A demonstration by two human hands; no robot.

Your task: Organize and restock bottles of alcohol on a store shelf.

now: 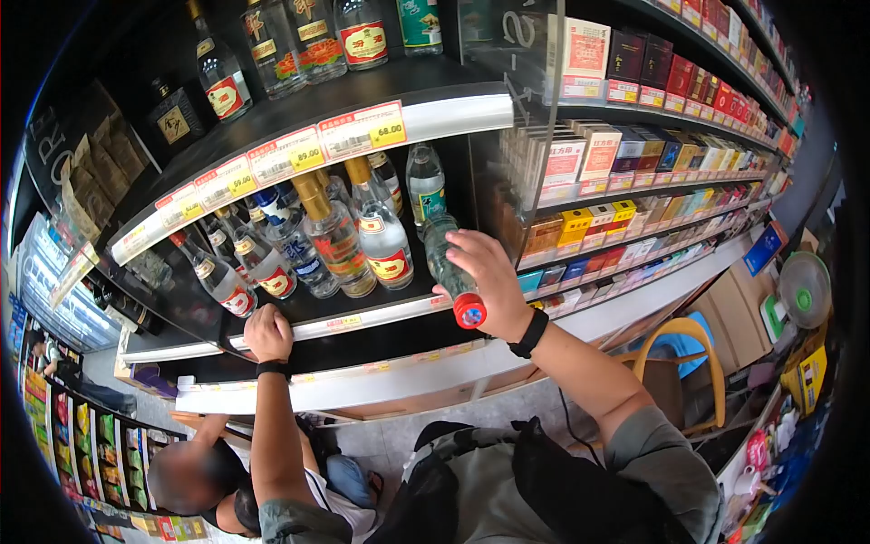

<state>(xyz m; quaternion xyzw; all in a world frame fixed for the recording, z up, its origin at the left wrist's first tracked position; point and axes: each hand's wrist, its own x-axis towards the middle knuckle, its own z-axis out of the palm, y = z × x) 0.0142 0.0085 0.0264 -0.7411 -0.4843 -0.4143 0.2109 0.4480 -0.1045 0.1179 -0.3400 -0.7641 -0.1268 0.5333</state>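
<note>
My right hand is wrapped round a clear glass bottle with a red cap, tilted so that the cap points down toward me. The bottle is at the right end of the lower bottle shelf, beside an upright bottle with a green label. My left hand rests closed on the front edge of that shelf, near a red-capped bottle. Whether anything is inside its curled fingers is hidden. Several clear bottles with gold caps stand between my hands.
Above is another bottle shelf with price tags. Shelves of small boxes run along the right. A yellow chair stands at the lower right. Another person is at the lower left, near snack racks.
</note>
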